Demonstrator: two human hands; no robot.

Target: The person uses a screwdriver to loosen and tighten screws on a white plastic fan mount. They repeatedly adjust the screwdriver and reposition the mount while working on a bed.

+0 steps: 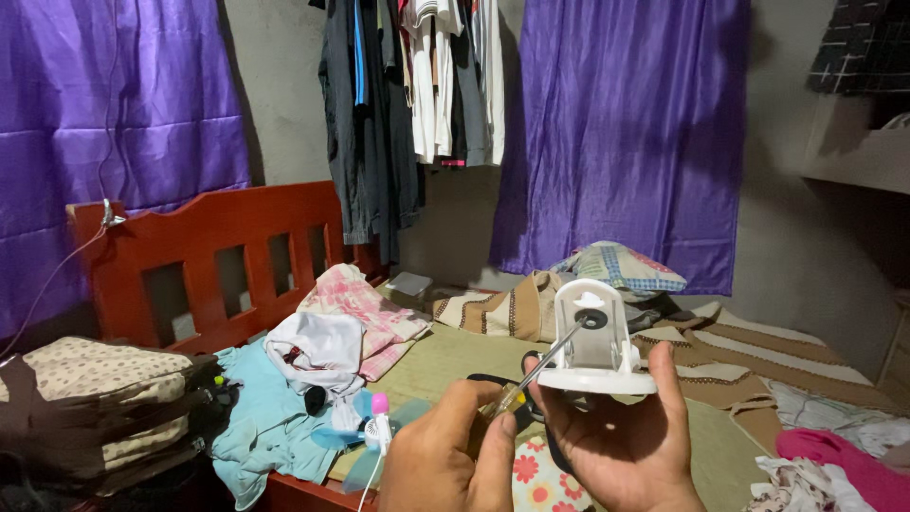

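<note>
Bedroom, purple curtains (616, 133), clothes hung on the wall, cluttered bed (445, 360) with red wooden headboard (218, 256); both hands are up over the bed's near edge. Right hand (626, 441) cups a white plastic bracket/base part (595, 346) from below, thumb up its right side; left hand (445, 450) is closed round a screwdriver (540, 370), tip at the black fitting (591, 320) on the upright plate. Part looks light, rigid, somewhat slick and probably brittle at the thin plate, so best gripped by the flat base rim, not the upright.
</note>
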